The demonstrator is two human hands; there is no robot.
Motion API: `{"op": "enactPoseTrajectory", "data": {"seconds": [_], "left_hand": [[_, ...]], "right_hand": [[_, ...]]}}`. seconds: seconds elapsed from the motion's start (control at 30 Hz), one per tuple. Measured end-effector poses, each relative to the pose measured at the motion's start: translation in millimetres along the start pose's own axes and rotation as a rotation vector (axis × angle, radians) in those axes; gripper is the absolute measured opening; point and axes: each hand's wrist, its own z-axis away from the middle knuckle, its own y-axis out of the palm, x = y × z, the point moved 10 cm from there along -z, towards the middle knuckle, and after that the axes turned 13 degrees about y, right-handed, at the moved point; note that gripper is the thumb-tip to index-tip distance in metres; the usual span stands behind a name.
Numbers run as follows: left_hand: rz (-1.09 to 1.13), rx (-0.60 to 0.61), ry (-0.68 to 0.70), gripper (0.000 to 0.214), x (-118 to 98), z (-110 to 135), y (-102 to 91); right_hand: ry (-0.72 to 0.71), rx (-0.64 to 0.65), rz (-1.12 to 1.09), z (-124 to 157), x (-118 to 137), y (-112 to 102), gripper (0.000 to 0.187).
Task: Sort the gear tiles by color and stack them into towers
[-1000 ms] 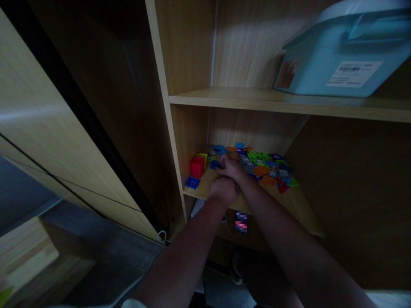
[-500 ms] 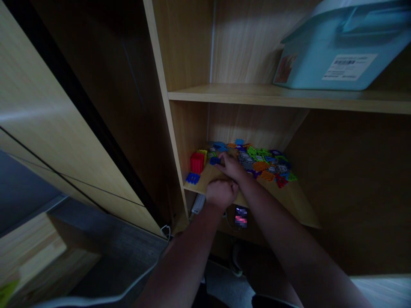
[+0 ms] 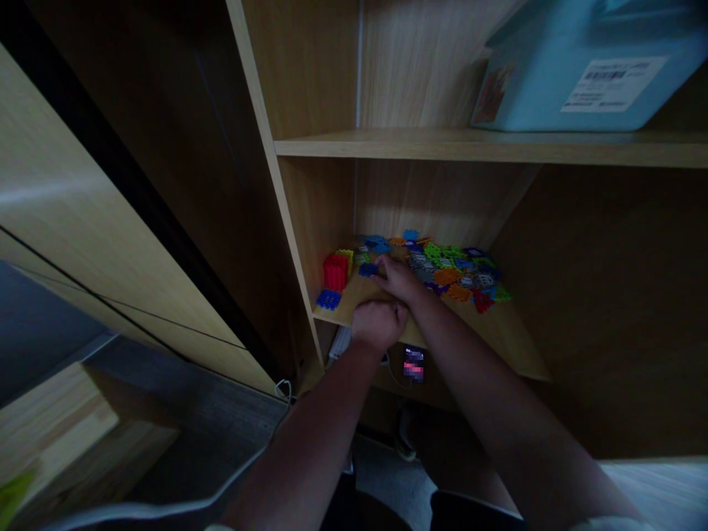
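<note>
My right hand (image 3: 399,280) reaches over the shelf, thumb and forefinger apart at the right edge of a dark blue toy building piece (image 3: 368,271). Whether the fingertips touch that piece cannot be made out. Just in front, my left hand (image 3: 378,324) is curled into a fist by the shelf's front edge, close under the right wrist; anything inside it is hidden. Left of both hands stands a red block built from such pieces (image 3: 335,273), with a yellow piece (image 3: 346,255) behind it. A blue piece (image 3: 328,299) lies flat before the block.
Many loose coloured pieces (image 3: 448,276) are spread over the back and right of the shelf (image 3: 498,339). Above is another shelf board (image 3: 442,146) bearing a light blue bin (image 3: 542,92). A lit phone (image 3: 414,364) and a white power strip (image 3: 340,342) lie below.
The view has tilted slightly, so the shelf and bin sit higher in the picture. Both hands keep nearly the same places by the blue piece and the shelf edge.
</note>
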Motion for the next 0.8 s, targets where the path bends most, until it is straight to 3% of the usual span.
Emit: {"op": "enactPoseTrajectory", "data": {"seconds": [0.5, 0.8], "left_hand": [[-0.009, -0.035, 0.019, 0.047, 0.3, -1.8, 2.1], [0.002, -0.003, 0.008, 0.048, -0.3, -1.1, 1.8]], "right_hand": [[-0.016, -0.005, -0.079, -1.6, -4.4, 1.3, 0.037], [-0.03, -0.019, -0.063, -3.3, -1.9, 1.6, 0.03]]}}
